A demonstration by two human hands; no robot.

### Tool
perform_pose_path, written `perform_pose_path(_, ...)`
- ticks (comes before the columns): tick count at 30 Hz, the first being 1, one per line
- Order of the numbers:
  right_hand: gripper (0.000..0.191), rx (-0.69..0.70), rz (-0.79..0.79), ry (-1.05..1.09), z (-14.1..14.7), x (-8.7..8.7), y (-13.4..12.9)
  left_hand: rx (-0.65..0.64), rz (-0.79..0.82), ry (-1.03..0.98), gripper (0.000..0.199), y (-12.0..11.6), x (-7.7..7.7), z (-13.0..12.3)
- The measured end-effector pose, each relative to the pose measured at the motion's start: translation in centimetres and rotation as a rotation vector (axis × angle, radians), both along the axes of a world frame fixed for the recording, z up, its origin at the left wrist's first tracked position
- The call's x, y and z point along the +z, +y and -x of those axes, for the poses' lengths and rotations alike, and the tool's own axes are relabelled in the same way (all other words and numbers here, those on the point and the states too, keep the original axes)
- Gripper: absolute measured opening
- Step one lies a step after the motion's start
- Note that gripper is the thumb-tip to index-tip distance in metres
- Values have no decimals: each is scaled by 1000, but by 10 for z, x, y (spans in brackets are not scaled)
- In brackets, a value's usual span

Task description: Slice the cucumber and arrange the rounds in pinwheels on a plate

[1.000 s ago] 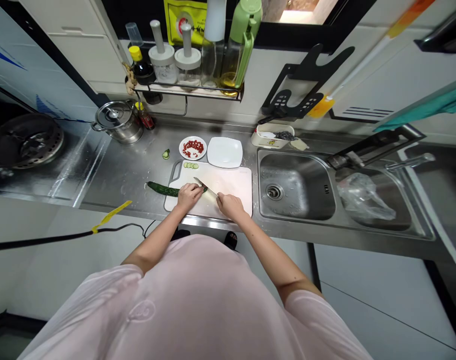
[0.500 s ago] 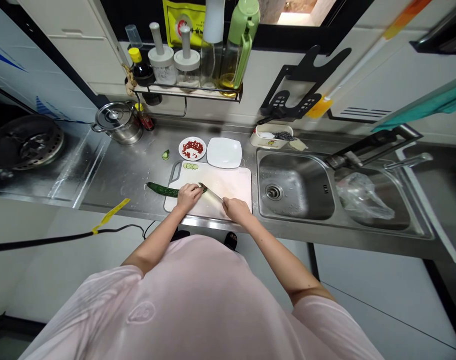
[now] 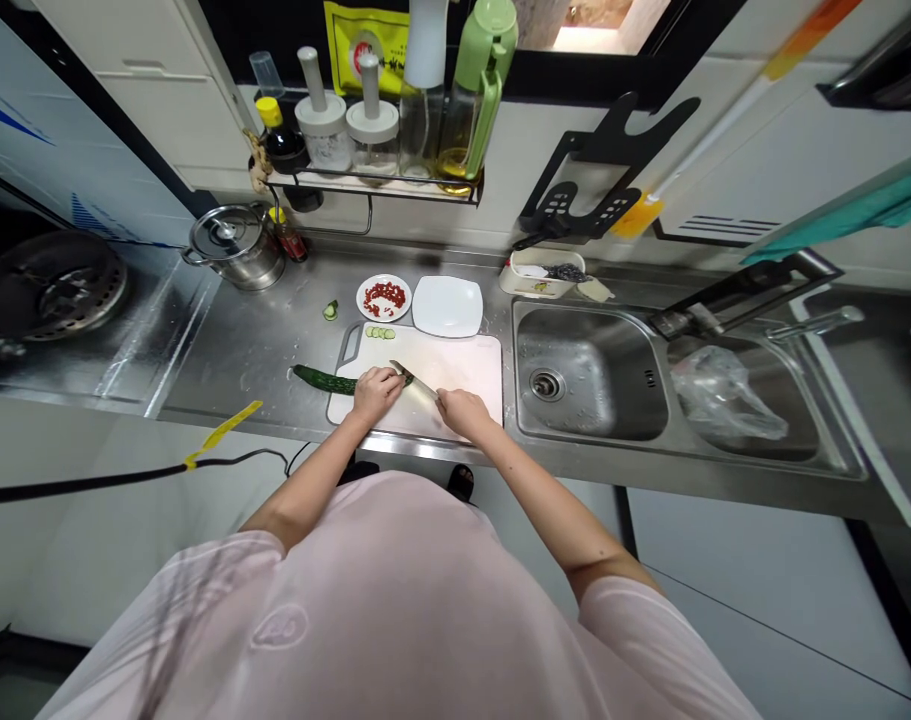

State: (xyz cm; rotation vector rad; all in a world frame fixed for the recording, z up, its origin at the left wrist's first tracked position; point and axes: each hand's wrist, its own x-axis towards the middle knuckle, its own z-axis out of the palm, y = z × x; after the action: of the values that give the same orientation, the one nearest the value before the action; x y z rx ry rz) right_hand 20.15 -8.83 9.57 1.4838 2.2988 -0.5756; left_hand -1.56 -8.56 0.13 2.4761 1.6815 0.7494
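Counter (image 3: 234, 345): sheet steel, semi-gloss, smooth, lightly streaked. Sink (image 3: 590, 400): same metal, satin, water-spotted. Pot (image 3: 249, 265): shinier steel, near polished. Pan (image 3: 31, 265): dark metal, mostly matt. Knife (image 3: 417, 384): smooth metal blade. Cutting board (image 3: 466, 360): looks like plastic, smooth, low sheen. Cucumber (image 3: 322, 379): skin bumpy, slight shine. Plate (image 3: 447, 305): glossy, ceramic or plastic, can't tell. Bag (image 3: 725, 395): thin clear plastic film, crinkled, shiny. Shirt (image 3: 410, 600): soft matt cloth.

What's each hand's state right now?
Left hand: closed over the cucumber, holding it.
Right hand: closed, holding the knife.
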Motion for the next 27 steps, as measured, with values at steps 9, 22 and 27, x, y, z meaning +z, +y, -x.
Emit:
perform_pose_path(9,32,10,-30,38,11,-4,10,2,13,4,25,1,0,0)
perform_pose_path(22,35,4,-15,46,36,-5,26,12,44,1,26,0,2,0)
perform_pose_path(27,34,5,-19,62,42,-8,30,8,38,6,26,1,0,1)
